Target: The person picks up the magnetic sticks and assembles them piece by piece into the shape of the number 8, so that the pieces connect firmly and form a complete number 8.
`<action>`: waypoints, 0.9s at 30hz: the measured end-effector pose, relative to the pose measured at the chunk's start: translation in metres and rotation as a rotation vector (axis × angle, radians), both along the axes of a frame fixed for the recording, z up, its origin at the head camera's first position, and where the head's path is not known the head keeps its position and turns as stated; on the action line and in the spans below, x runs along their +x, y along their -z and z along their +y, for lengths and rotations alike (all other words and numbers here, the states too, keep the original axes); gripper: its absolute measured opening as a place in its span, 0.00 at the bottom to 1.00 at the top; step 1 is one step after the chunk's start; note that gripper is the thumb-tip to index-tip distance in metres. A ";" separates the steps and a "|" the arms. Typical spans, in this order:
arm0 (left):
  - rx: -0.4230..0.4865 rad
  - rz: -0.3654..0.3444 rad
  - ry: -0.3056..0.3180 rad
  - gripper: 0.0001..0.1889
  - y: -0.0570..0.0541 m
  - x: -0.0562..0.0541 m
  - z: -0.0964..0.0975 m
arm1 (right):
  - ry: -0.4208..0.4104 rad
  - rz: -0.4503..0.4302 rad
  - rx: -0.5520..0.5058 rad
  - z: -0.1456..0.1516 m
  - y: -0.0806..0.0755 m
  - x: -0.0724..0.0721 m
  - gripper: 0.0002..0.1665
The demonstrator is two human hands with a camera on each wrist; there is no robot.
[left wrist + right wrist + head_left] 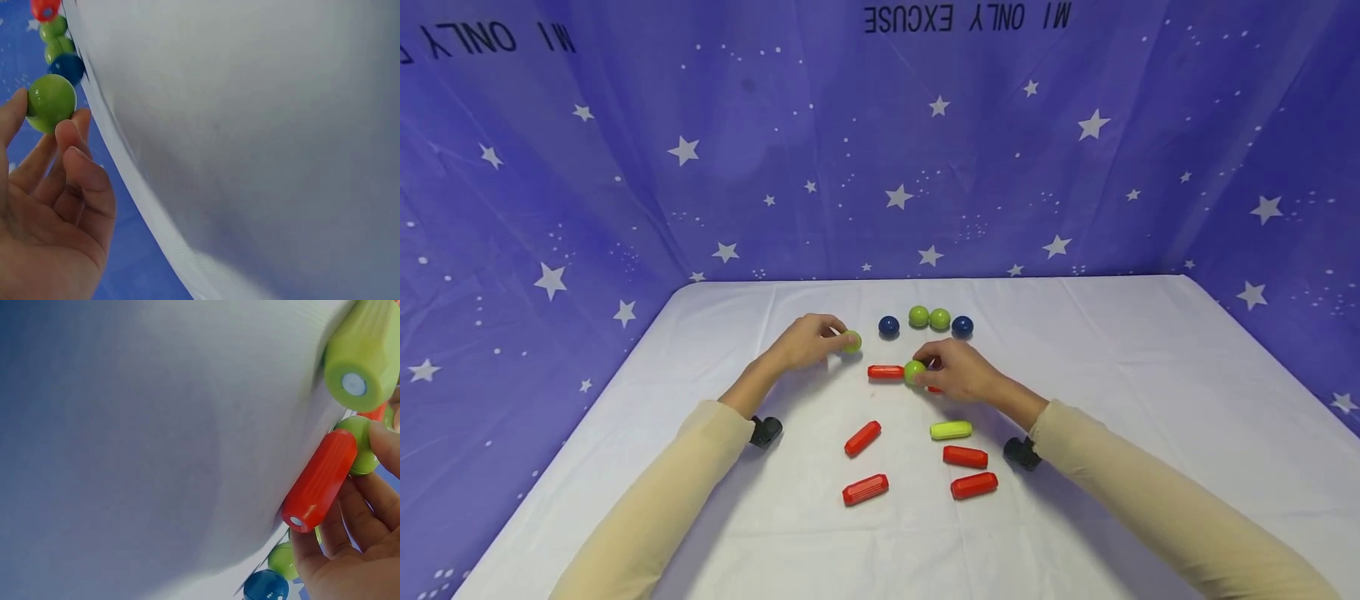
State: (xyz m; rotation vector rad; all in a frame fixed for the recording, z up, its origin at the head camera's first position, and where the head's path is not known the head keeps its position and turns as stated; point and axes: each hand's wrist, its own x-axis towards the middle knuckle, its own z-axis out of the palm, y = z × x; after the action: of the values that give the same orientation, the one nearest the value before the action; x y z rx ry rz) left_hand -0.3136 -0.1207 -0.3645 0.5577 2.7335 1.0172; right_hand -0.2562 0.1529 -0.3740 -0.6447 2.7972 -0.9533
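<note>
Head view: L hand (811,342) pinched a green ball (852,342) near the bench's (1090,333) far side, left of a blue ball (889,326); R hand (964,371) pinched a second green ball (913,372) btwn. two red rods (886,372), one partly hidden. Fingers were narrowed on both balls. Likely risk: a smooth ball could slip from a light fingertip grip & roll, or R hand could nudge the rods askew. Backdrop (842,200) lettering (966,18), inverted, incl. "ONLY EXCUSE"; no brand was legible on balls or rods.
</note>
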 end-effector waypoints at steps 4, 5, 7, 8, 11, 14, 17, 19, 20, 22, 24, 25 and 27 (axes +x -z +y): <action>0.002 0.012 0.042 0.20 -0.002 0.012 0.002 | -0.003 -0.003 -0.002 0.000 0.000 0.000 0.17; -0.001 0.017 0.052 0.20 -0.002 0.015 0.003 | -0.003 -0.003 -0.003 0.000 0.000 0.000 0.17; -0.003 0.023 0.064 0.19 -0.003 0.020 0.004 | -0.003 0.000 -0.004 0.001 0.000 0.000 0.17; -0.006 0.024 0.070 0.19 -0.003 0.022 0.004 | -0.004 0.003 -0.004 0.001 0.000 0.000 0.17; -0.019 0.016 0.076 0.19 -0.002 0.026 0.004 | -0.006 0.009 -0.006 0.001 0.001 0.000 0.17; -0.028 0.005 0.079 0.19 0.000 0.029 0.004 | -0.006 0.008 -0.004 0.000 0.001 -0.001 0.17; -0.032 0.003 0.082 0.18 0.000 0.031 0.004 | -0.001 0.006 0.002 0.000 0.001 0.000 0.17; -0.032 0.004 0.088 0.18 0.001 0.031 0.003 | 0.005 0.004 0.007 0.000 0.001 0.000 0.17; -0.032 0.005 0.094 0.17 0.001 0.032 0.004 | 0.006 0.004 0.008 0.000 0.000 0.000 0.17; -0.032 0.006 0.105 0.17 0.002 0.032 0.004 | 0.008 0.001 0.010 0.000 0.000 0.001 0.17; -0.034 0.009 0.116 0.17 0.002 0.033 0.005 | 0.010 -0.004 0.009 -0.001 -0.001 0.001 0.17; -0.035 0.009 0.120 0.16 0.002 0.034 0.006 | 0.010 -0.005 0.010 -0.001 -0.002 0.001 0.17; -0.038 0.011 0.125 0.17 0.002 0.034 0.007 | 0.013 -0.008 0.012 -0.001 -0.002 0.002 0.17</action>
State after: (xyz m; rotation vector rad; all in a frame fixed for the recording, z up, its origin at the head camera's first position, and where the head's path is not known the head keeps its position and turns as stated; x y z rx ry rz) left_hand -0.2791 -0.1139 -0.3664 0.7195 2.6824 0.9328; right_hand -0.2544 0.1519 -0.3720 -0.6209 2.8016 -0.9380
